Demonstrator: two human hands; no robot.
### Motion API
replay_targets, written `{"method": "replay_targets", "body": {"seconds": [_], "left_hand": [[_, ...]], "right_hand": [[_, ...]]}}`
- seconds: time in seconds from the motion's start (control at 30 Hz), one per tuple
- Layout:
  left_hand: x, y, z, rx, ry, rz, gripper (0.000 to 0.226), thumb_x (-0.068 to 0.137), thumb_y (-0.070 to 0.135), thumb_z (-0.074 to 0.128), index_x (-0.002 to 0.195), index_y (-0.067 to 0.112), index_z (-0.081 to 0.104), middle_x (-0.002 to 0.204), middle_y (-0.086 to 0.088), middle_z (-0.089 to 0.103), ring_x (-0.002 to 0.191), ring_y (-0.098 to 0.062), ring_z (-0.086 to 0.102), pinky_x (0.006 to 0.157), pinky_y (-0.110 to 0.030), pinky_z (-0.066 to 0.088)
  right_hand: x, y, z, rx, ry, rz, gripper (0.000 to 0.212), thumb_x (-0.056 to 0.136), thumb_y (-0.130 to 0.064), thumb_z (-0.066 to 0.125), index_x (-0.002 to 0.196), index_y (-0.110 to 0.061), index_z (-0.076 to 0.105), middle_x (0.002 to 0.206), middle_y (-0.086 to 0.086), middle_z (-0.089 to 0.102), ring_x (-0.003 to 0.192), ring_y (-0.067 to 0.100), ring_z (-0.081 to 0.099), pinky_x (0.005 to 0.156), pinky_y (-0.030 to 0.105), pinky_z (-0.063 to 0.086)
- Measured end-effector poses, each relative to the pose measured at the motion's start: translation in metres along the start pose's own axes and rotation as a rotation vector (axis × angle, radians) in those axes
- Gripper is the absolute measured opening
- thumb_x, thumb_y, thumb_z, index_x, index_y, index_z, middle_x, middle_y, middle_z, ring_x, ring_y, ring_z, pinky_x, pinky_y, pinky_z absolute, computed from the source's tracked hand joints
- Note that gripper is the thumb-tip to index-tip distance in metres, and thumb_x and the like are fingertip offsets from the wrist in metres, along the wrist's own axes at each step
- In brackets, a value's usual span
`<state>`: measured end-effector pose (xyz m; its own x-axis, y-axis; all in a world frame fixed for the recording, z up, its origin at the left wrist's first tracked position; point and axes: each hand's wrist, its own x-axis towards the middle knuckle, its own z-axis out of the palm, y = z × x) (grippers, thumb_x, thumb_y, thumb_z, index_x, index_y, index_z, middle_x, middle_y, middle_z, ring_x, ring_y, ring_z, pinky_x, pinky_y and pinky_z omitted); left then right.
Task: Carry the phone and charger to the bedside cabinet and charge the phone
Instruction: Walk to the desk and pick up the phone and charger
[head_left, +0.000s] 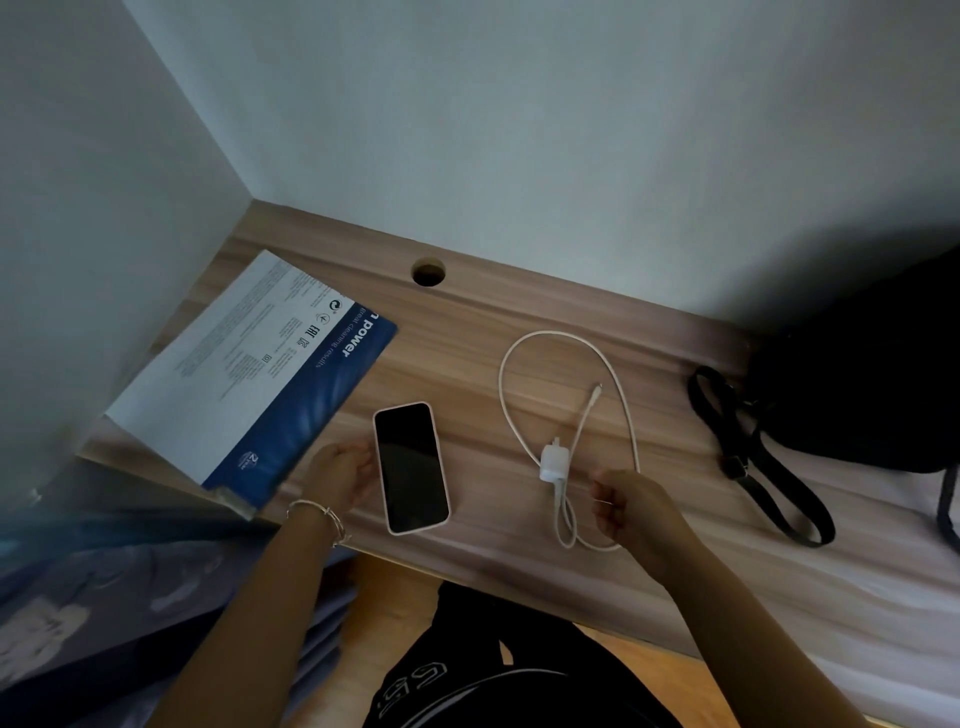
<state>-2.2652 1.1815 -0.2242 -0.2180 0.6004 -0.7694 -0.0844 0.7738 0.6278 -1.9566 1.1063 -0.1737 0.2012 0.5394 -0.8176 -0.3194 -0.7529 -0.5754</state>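
Observation:
A phone (411, 466) with a dark screen and a pale pink case lies flat near the front edge of a wooden desk (519, 332). To its right lies a white charger plug (552, 462) with its white cable (563, 340) looped on the desk. My left hand (340, 475) is at the phone's left edge, fingers curled and touching or almost touching the case. My right hand (631, 506) hovers just right of the plug, over the cable loop, fingers loosely curled and empty.
A blue and white flat box (249, 374) lies on the desk's left, by a grey wall. A round cable hole (428, 273) sits at the back. A black bag (862, 384) with a strap (753, 457) rests at the right. Blue bedding (78, 613) is lower left.

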Motion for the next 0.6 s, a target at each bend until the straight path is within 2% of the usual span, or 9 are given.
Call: {"method": "replay_targets", "body": {"seconds": [0.1, 0.13, 0.23, 0.27, 0.3, 0.37, 0.47, 0.53, 0.6], "left_hand": [[-0.005, 0.003, -0.004, -0.004, -0.061, -0.02, 0.029, 0.09, -0.007, 0.044, 0.116, -0.015, 0.054, 0.094, -0.019, 0.065, 0.085, -0.028, 0.061, 0.083, -0.038, 0.049], [-0.005, 0.004, -0.005, -0.023, -0.069, -0.038, 0.031, 0.091, -0.006, 0.043, 0.119, -0.014, 0.052, 0.1, -0.02, 0.063, 0.089, -0.029, 0.061, 0.085, -0.038, 0.048], [-0.005, 0.008, -0.007, -0.065, -0.084, -0.1, 0.038, 0.094, -0.004, 0.039, 0.13, -0.009, 0.046, 0.127, -0.025, 0.055, 0.116, -0.036, 0.053, 0.098, -0.04, 0.043], [-0.004, 0.009, -0.007, -0.075, -0.099, -0.107, 0.039, 0.094, -0.005, 0.037, 0.132, -0.009, 0.044, 0.13, -0.025, 0.053, 0.121, -0.036, 0.05, 0.097, -0.039, 0.042], [-0.005, 0.009, -0.008, -0.084, -0.11, -0.108, 0.038, 0.094, -0.006, 0.036, 0.131, -0.008, 0.045, 0.127, -0.023, 0.054, 0.118, -0.035, 0.052, 0.093, -0.037, 0.045], [-0.008, 0.011, -0.007, -0.11, -0.163, -0.125, 0.032, 0.094, -0.006, 0.036, 0.121, -0.002, 0.052, 0.104, -0.016, 0.063, 0.093, -0.027, 0.063, 0.072, -0.032, 0.056], [-0.011, 0.011, -0.003, -0.14, -0.251, -0.123, 0.029, 0.091, -0.011, 0.032, 0.098, -0.002, 0.058, 0.067, -0.01, 0.066, 0.056, -0.019, 0.068, 0.048, -0.028, 0.056], [-0.01, 0.01, 0.0, -0.122, -0.245, -0.089, 0.029, 0.088, -0.015, 0.034, 0.09, -0.001, 0.06, 0.06, -0.009, 0.067, 0.051, -0.017, 0.067, 0.046, -0.028, 0.055], [-0.012, 0.008, 0.001, -0.116, -0.268, -0.058, 0.027, 0.085, -0.017, 0.04, 0.092, -0.001, 0.06, 0.066, -0.011, 0.069, 0.054, -0.018, 0.068, 0.048, -0.028, 0.055]], "right_hand": [[0.002, 0.001, 0.001, 0.001, -0.002, 0.002, 0.003, 0.087, -0.011, 0.056, 0.088, -0.008, 0.057, 0.066, 0.003, 0.056, 0.057, 0.014, 0.05, 0.056, 0.026, 0.042], [0.003, 0.001, 0.001, 0.002, -0.004, 0.002, 0.002, 0.087, -0.011, 0.056, 0.086, -0.009, 0.057, 0.064, 0.003, 0.056, 0.057, 0.014, 0.05, 0.055, 0.026, 0.042], [0.006, 0.001, 0.0, 0.0, -0.01, 0.01, 0.007, 0.087, -0.011, 0.056, 0.08, -0.01, 0.058, 0.057, 0.0, 0.058, 0.055, 0.014, 0.051, 0.055, 0.026, 0.043], [0.007, 0.0, 0.001, -0.003, -0.013, 0.008, 0.007, 0.087, -0.011, 0.056, 0.079, -0.01, 0.058, 0.056, 0.0, 0.058, 0.055, 0.014, 0.051, 0.055, 0.026, 0.044], [0.008, -0.001, 0.0, -0.006, -0.014, 0.006, 0.008, 0.087, -0.011, 0.056, 0.079, -0.01, 0.058, 0.056, 0.0, 0.058, 0.056, 0.014, 0.051, 0.055, 0.026, 0.044], [0.01, -0.002, -0.001, -0.033, -0.009, -0.009, 0.01, 0.086, -0.012, 0.056, 0.077, -0.01, 0.058, 0.056, 0.0, 0.058, 0.056, 0.015, 0.05, 0.056, 0.027, 0.044], [0.017, -0.001, 0.0, -0.185, 0.067, -0.121, 0.009, 0.087, -0.014, 0.056, 0.079, -0.009, 0.058, 0.069, 0.006, 0.059, 0.062, 0.018, 0.052, 0.06, 0.03, 0.045], [0.022, 0.002, 0.0, -0.351, 0.186, -0.239, 0.007, 0.085, -0.018, 0.059, 0.086, -0.012, 0.056, 0.086, 0.008, 0.06, 0.078, 0.023, 0.057, 0.068, 0.033, 0.048], [0.027, 0.004, -0.001, -0.477, 0.289, -0.313, 0.017, 0.083, -0.022, 0.061, 0.095, -0.012, 0.055, 0.097, 0.008, 0.058, 0.089, 0.025, 0.057, 0.073, 0.035, 0.048]]}}
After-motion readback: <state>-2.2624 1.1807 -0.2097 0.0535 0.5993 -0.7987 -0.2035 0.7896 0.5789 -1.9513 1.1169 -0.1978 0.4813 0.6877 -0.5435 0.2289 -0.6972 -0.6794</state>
